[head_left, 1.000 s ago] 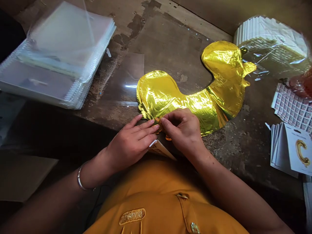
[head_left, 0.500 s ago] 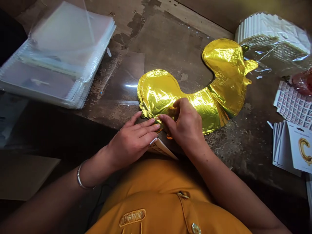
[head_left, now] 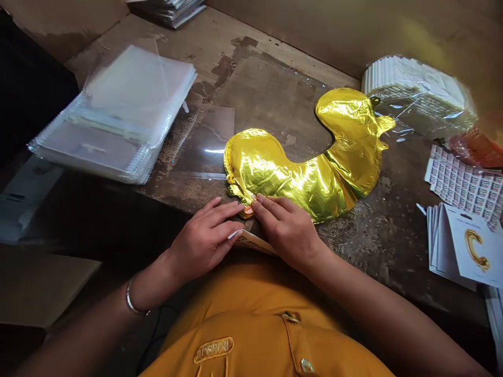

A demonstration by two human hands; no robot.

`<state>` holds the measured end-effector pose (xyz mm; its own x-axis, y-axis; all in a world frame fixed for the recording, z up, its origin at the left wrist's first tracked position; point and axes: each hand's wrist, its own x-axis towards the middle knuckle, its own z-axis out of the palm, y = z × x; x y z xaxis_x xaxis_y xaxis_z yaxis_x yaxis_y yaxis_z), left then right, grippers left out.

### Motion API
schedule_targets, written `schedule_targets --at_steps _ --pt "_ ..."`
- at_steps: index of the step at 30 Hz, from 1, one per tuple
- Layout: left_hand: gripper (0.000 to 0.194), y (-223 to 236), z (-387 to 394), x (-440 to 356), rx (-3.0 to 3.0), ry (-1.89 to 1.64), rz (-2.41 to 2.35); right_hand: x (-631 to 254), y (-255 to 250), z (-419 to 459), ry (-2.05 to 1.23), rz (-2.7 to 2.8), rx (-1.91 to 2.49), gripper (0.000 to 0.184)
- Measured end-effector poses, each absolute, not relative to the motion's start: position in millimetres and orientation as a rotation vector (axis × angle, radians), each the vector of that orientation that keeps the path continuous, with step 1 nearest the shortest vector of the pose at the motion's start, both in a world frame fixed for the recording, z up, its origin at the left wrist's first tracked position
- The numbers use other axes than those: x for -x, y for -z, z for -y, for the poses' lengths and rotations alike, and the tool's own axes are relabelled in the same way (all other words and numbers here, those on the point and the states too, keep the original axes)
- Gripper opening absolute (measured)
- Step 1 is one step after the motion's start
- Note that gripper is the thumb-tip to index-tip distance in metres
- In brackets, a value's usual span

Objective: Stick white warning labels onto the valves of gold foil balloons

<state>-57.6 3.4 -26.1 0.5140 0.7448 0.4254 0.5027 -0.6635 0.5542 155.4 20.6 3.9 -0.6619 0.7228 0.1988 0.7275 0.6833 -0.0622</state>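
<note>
on the worktop (head_left: 271, 78) lies a gold balloon (head_left: 298, 180), my right hand (head_left: 288, 230) and left hand (head_left: 204, 238) with fingertips at its near left end; whether either pinches, i can't tell. a card (head_left: 254, 241) sits by my left thumb.

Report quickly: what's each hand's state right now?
Left hand: outstretched at the white-edged card; grip cannot be told.
Right hand: touching the gold foil balloon; closed or not cannot be told.

Interior of a packing workshop: the scuffed workbench (head_left: 271, 97) bears a gold foil balloon (head_left: 314, 183), stacked clear plastic sleeves (head_left: 123, 110), a sheet of repeated printed labels (head_left: 463, 178) and folded cards (head_left: 459, 246) picturing a golden C.
</note>
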Motion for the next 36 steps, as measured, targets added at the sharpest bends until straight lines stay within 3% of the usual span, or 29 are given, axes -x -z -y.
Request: schedule_targets --at_steps 4,9,15,20,23,27,29,30,33,36 --pt "0.015 23.1 -4.6 57.3 -2.334 -0.958 -1.075 -152.8 -6.1 -26.0 -0.012 2.644 1.238 0.029" --pt "0.014 12.2 -9.9 52.9 -2.375 -0.951 -1.129 -157.0 -15.4 -45.0 -0.522 2.190 1.527 0.017" --pt "0.012 -3.4 -23.6 43.3 -2.545 -0.934 -1.095 -167.4 -26.5 -66.4 -1.038 2.016 1.563 0.038" --pt "0.019 0.4 -40.5 34.0 -2.710 -0.724 -0.775 -168.6 -24.3 -71.4 -1.176 1.946 1.556 0.023" --pt "0.025 5.4 -47.8 32.1 -2.693 -0.654 -0.734 -166.9 -24.1 -65.2 -1.065 1.964 1.570 0.013" --pt "0.030 7.1 -49.9 33.1 -2.678 -0.626 -0.763 -164.9 -23.2 -48.1 -0.350 2.317 1.527 0.028" --pt "0.027 7.4 -49.2 34.0 -2.675 -0.641 -0.744 -165.1 -22.5 -40.9 -0.152 2.434 1.524 0.017" --pt "0.024 7.8 -48.8 34.5 -2.669 -0.656 -0.722 -166.1 -23.2 -38.7 -0.145 2.447 1.540 0.012" --pt "0.020 9.8 -47.3 36.0 -2.651 -0.682 -0.711 -176.2 -32.2 -42.7 -0.188 2.361 1.605 0.021" --pt "0.018 13.2 -45.8 38.0 -2.640 -0.658 -0.776 -203.7 -48.6 -70.5 -0.305 2.102 1.657 0.011"
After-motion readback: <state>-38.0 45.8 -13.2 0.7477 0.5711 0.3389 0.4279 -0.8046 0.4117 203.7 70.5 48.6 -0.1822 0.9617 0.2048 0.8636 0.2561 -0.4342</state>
